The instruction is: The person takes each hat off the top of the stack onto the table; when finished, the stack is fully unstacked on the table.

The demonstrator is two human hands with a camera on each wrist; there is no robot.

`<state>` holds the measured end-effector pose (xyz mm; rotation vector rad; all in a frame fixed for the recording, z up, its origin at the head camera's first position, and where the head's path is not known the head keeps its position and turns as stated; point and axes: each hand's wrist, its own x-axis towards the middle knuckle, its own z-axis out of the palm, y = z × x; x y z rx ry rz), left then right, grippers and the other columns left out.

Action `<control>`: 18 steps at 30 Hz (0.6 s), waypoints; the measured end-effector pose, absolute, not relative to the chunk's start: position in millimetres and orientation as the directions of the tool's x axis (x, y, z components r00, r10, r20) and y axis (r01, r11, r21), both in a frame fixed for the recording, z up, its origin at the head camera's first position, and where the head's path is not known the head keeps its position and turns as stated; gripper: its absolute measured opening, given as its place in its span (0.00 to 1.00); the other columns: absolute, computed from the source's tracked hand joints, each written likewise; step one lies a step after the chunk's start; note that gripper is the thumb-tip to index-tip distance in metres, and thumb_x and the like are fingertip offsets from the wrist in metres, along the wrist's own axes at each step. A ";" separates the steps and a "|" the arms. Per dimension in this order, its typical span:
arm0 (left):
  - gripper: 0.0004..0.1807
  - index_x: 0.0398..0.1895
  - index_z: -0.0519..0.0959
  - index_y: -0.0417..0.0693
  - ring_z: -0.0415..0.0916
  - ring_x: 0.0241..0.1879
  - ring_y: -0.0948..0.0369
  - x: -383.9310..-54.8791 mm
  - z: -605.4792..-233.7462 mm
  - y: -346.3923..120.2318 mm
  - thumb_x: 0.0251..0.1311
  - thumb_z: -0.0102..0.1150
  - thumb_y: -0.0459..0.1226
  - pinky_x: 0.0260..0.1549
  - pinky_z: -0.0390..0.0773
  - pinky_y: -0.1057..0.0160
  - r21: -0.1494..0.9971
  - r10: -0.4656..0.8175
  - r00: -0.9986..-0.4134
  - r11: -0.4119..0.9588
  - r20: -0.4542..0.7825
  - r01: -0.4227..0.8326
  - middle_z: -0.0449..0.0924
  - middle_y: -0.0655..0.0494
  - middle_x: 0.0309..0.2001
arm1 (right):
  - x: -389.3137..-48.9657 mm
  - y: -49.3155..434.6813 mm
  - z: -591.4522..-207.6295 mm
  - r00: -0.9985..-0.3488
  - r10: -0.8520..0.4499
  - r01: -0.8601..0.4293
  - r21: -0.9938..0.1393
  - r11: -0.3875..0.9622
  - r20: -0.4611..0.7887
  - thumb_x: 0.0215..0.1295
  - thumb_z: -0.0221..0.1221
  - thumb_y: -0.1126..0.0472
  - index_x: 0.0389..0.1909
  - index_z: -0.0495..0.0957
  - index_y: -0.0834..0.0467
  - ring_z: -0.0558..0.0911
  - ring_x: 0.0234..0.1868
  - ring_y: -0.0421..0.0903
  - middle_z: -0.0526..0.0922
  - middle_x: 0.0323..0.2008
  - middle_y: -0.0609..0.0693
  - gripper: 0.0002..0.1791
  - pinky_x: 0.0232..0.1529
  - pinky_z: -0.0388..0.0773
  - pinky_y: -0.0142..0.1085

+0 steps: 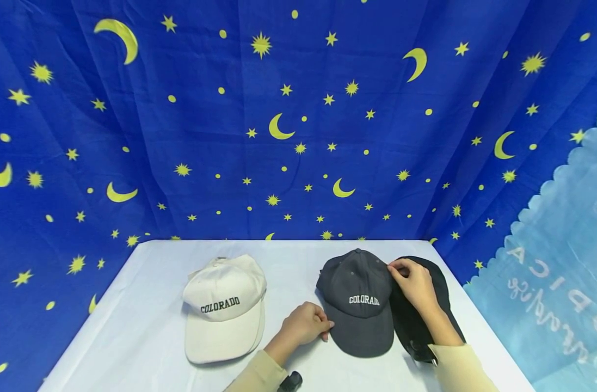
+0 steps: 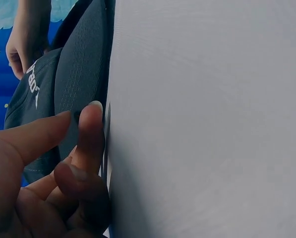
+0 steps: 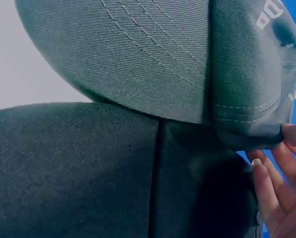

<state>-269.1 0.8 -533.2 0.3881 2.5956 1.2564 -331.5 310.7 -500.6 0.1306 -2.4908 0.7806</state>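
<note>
A dark grey cap (image 1: 357,277) with white COLORADO lettering lies brim toward me on the white table. My right hand (image 1: 416,280) pinches the side of its crown; in the right wrist view the thumb and fingers (image 3: 269,191) meet at the fabric edge. Beside the left edge of the brim (image 2: 81,64) is my left hand (image 1: 305,324), fingers bent and fingertips at that edge. Whether they pinch it cannot be told. A black cap (image 1: 440,275) lies to the right, overlapped by the grey one and partly hidden by my right hand and forearm.
Cream caps (image 1: 225,294) stacked together, the top one lettered COLORADO, lie on the left of the white table (image 1: 146,305). A blue star-and-moon cloth (image 1: 298,163) hangs behind. Light blue fabric (image 1: 562,261) hangs at right. A small black object (image 1: 290,381) shows by my left sleeve.
</note>
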 end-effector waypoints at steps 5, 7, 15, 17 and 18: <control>0.14 0.21 0.79 0.57 0.69 0.17 0.65 -268.8 -531.7 2.1 0.63 0.69 0.46 0.23 0.64 0.60 0.799 0.337 -0.937 0.586 -0.089 0.134 0.81 0.67 0.16 | -331.4 314.4 -499.7 -0.857 0.058 -0.245 -0.503 0.829 0.513 0.63 0.70 0.63 0.34 0.87 0.57 0.85 0.31 0.43 0.88 0.31 0.48 0.02 0.37 0.78 0.43; 0.14 0.21 0.79 0.57 0.68 0.17 0.65 -268.6 -531.2 3.2 0.63 0.68 0.46 0.22 0.64 0.60 0.801 0.337 -0.938 0.583 -0.087 0.135 0.82 0.67 0.16 | -331.2 316.1 -498.7 -0.857 0.057 -0.245 -0.504 0.828 0.512 0.63 0.71 0.62 0.34 0.87 0.57 0.85 0.31 0.43 0.88 0.31 0.48 0.02 0.36 0.78 0.43; 0.14 0.20 0.80 0.58 0.68 0.16 0.65 -268.5 -531.3 8.4 0.65 0.67 0.46 0.21 0.64 0.62 0.777 0.351 -0.935 0.603 -0.058 0.178 0.81 0.69 0.15 | -328.7 320.9 -496.8 -0.874 0.076 -0.202 -0.502 0.841 0.479 0.64 0.70 0.61 0.35 0.87 0.56 0.84 0.31 0.43 0.88 0.32 0.49 0.02 0.37 0.77 0.44; 0.15 0.20 0.79 0.58 0.68 0.16 0.66 -269.1 -532.4 10.1 0.65 0.67 0.45 0.21 0.64 0.62 0.772 0.356 -0.933 0.608 -0.055 0.187 0.80 0.69 0.15 | -328.2 321.5 -496.4 -0.879 0.081 -0.192 -0.504 0.842 0.470 0.65 0.70 0.61 0.35 0.87 0.56 0.84 0.31 0.43 0.88 0.32 0.49 0.02 0.37 0.77 0.44; 0.15 0.20 0.79 0.58 0.68 0.16 0.65 -269.4 -532.6 10.9 0.65 0.67 0.44 0.21 0.64 0.61 0.768 0.358 -0.932 0.611 -0.053 0.191 0.80 0.69 0.14 | -328.0 321.7 -496.1 -0.880 0.082 -0.189 -0.503 0.843 0.468 0.65 0.70 0.61 0.35 0.87 0.56 0.84 0.31 0.43 0.88 0.32 0.49 0.02 0.37 0.78 0.44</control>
